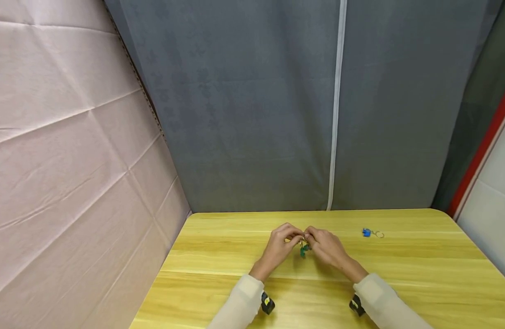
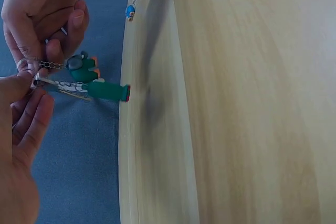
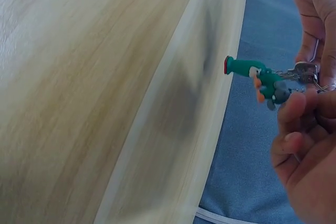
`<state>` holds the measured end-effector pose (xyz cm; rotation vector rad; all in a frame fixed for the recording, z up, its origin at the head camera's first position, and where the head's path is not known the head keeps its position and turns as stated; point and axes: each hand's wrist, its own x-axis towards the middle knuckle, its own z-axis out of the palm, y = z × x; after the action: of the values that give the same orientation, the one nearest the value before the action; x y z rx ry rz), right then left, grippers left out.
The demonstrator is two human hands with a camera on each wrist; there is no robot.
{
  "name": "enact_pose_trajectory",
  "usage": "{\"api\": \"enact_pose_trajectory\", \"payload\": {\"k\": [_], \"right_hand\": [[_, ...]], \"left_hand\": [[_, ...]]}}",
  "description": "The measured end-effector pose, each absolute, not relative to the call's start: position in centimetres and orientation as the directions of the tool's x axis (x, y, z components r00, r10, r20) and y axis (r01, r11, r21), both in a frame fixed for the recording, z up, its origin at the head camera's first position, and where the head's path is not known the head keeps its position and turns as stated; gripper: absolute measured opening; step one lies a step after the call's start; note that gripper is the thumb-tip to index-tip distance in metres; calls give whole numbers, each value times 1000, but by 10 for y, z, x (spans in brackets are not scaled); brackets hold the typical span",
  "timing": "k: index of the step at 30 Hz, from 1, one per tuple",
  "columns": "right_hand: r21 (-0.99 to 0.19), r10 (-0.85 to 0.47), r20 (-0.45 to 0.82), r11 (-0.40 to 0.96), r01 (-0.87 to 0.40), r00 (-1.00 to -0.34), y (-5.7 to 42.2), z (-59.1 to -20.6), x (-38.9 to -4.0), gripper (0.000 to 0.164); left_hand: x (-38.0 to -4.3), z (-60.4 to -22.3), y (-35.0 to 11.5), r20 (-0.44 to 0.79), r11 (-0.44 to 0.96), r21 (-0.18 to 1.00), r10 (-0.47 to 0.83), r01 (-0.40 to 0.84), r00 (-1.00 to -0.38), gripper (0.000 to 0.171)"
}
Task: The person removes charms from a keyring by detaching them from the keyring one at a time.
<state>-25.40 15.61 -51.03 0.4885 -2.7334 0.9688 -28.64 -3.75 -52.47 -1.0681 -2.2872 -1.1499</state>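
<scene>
Both hands meet fingertip to fingertip above the table. My left hand pinches the metal fittings of a keychain with a green bottle-shaped charm, red at its end. A flat silvery metal piece shows by the left fingers; its exact kind is unclear. My right hand pinches a thin ring with a short chain. From that chain hangs a small green figure with a grey head and orange feet. The two charms dangle side by side. Fingers partly hide where the rings meet.
A blue charm on a chain with a metal ring lies on the wooden table, to the right of the hands. Behind the table hangs a grey curtain. Pale cloth covers the left side.
</scene>
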Motion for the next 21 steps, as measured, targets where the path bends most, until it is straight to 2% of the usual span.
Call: {"api": "enact_pose_trajectory", "payload": {"k": [8,14,21], "right_hand": [[-608,-175,302,722,-331,-937,156,-510,-254,14],[-597,-157,367,717,-361,-917,156,-510,-254,5],[-585,-166,413,705,-401,-895,151,-510,-253,5]], "left_hand": [[-285,-524,-38,577,412,535,459,737,-675,6],[-284,-524,-38,579,439,529,439,726,-687,5],[-284,-526,-38,585,446,520,436,729,-684,7]]}}
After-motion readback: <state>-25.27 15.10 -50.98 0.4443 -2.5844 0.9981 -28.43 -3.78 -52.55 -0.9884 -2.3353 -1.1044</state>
